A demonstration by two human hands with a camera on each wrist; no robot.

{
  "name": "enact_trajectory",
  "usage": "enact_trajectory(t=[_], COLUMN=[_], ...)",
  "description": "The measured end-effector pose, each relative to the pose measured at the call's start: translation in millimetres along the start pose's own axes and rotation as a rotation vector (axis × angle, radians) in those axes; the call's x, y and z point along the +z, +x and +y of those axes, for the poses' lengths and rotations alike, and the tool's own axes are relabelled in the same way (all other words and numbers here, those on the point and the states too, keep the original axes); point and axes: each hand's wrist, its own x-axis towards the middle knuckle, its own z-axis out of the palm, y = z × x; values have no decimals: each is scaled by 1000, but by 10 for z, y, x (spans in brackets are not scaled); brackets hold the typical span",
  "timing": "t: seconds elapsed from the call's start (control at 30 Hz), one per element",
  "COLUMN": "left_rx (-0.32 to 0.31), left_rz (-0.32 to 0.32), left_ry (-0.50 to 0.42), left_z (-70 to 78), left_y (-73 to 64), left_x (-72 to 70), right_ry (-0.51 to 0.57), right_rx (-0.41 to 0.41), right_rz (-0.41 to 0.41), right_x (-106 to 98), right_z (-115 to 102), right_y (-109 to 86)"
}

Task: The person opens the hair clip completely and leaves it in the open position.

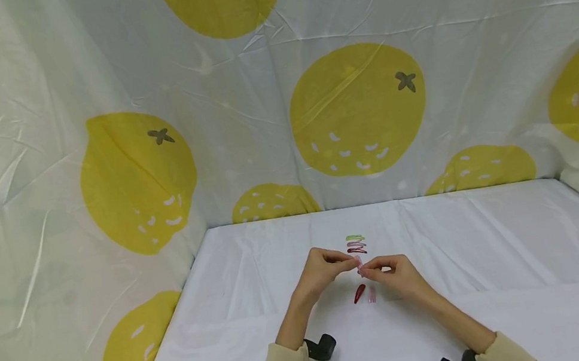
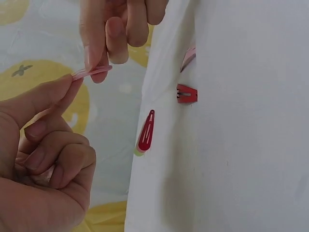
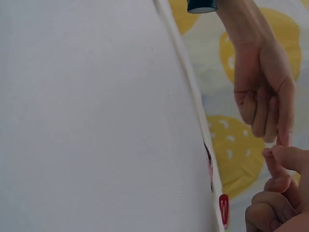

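A pink snap hair clip [image 1: 359,264] is held up between both hands over the white table. My left hand [image 1: 321,273] pinches one end between thumb and index finger, the other fingers curled in. From the other side, my right hand [image 1: 395,274] pinches the opposite end. In the left wrist view the pink clip [image 2: 91,72] spans between the two hands' fingertips. In the right wrist view the fingertips of the left hand [image 3: 263,92] and right hand [image 3: 285,193] meet, mostly hiding the clip.
Beyond the hands lie a green clip [image 1: 354,237], a pinkish clip [image 1: 356,244] and a dark red clip [image 1: 356,251] in a column. Nearer, a red clip [image 1: 359,293] lies beside a pink clip [image 1: 372,295]. A lemon-print cloth [image 1: 239,120] hangs behind the table.
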Motion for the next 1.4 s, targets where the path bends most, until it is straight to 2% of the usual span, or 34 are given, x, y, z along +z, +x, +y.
enact_trajectory(t=[0.1,0.2,0.47,0.63,0.9,1.03,1.2,1.4], left_rx=[-18,-31,-36,-9,7,32,93,182], left_rz=[-2,-10,-62,-86,-102,-112,-122,-46], left_ry=[-18,-10,50,112,106,79,48,72], left_z=[-7,-30,-56,-62,-40,-45,-109,-139], left_y=[2,8,-3,-5,-17,-16,5,38], left_x=[-20,-46,-124,-125,-92,-83,-60,-4], right_ry=[30,2,-28,-27,-46,-71,-79,-39], right_rx=[-21,-37,54,35,41,42,46,16], right_rz=[-76,-98,27,5,-1,28,96,196], right_x=[-6,-13,-28,-49,-70,-71,-54,-3], right_z=[11,6,-4,-5,-11,4,18,14], right_y=[-4,3,20,21,27,31,25,40])
